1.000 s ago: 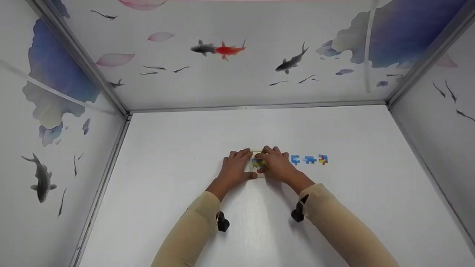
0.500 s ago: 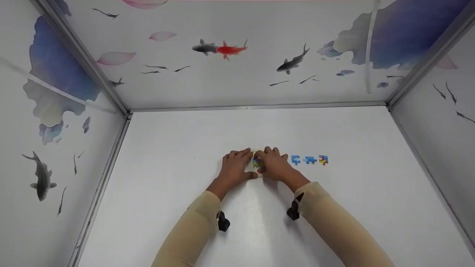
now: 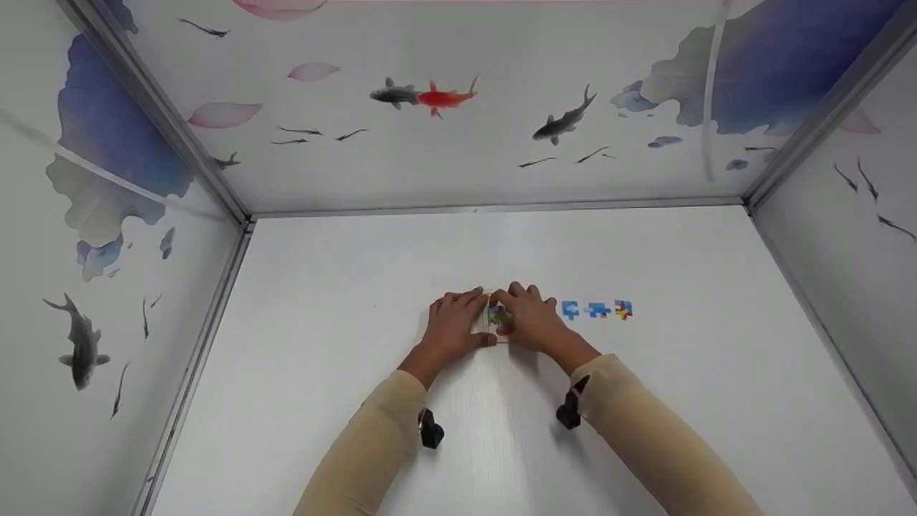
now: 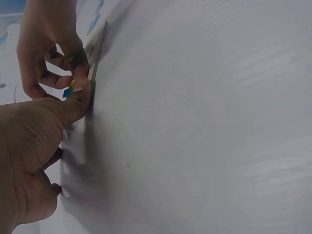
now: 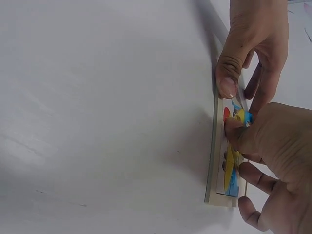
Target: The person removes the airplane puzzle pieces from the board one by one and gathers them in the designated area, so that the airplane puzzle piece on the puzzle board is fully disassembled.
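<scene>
A small wooden puzzle tray (image 5: 222,200) lies flat on the white table, its picture in yellow, blue and red partly covered by hands. My left hand (image 3: 451,319) grips the tray's left side, thumb on the near corner and fingers toward the far edge. Over the tray, my right hand (image 3: 534,319) pinches a blue and yellow puzzle piece (image 5: 247,117) between thumb and fingers. That piece (image 4: 68,92) stands tilted up from the tray in the left wrist view. The right fingers hide much of the tray in the head view.
Right of the tray, three loose puzzle pieces lie in a row: a blue one (image 3: 570,309), another mostly blue one (image 3: 597,309) and a multicoloured one (image 3: 624,309). White panels with painted fish (image 3: 448,97) enclose the table (image 3: 344,265) at the back and sides.
My right hand has shifted slightly left over the tray, covering more of its picture. The left hand and the loose pieces stay where they were.
</scene>
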A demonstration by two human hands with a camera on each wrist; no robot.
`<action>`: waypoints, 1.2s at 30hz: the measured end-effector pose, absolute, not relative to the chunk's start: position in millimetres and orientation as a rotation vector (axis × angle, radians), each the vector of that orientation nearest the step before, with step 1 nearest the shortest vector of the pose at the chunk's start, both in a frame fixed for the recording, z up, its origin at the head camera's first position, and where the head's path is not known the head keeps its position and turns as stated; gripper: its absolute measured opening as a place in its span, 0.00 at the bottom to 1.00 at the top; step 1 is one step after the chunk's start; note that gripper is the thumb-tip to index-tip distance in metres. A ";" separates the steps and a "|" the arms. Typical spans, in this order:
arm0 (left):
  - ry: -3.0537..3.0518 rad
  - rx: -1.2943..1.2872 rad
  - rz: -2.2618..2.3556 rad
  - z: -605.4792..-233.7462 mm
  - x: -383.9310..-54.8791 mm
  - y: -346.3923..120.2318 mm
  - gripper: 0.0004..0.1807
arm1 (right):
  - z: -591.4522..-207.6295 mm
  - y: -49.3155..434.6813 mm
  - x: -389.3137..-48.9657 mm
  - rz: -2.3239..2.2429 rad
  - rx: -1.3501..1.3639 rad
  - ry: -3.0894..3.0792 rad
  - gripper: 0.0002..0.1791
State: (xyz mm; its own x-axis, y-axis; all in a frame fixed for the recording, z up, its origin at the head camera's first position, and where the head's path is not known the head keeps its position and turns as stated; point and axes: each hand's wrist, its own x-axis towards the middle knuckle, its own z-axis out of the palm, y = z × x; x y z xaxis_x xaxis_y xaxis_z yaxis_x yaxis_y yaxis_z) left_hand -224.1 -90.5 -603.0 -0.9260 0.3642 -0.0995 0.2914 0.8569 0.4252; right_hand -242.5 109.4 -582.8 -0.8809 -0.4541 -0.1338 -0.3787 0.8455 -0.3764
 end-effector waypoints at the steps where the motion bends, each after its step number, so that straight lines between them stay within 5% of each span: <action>1: 2.857 0.506 0.609 -603.9 -224.4 -90.2 0.45 | -583.4 110.3 -242.3 -0.519 -0.653 2.809 0.24; 27: 2.834 0.523 0.646 -603.6 -222.3 -91.4 0.47 | -586.7 115.0 -244.4 -0.384 -0.907 2.902 0.26; 36: 2.839 0.532 0.638 -610.3 -225.4 -92.1 0.49 | -592.3 122.8 -239.8 -0.319 -1.086 3.042 0.14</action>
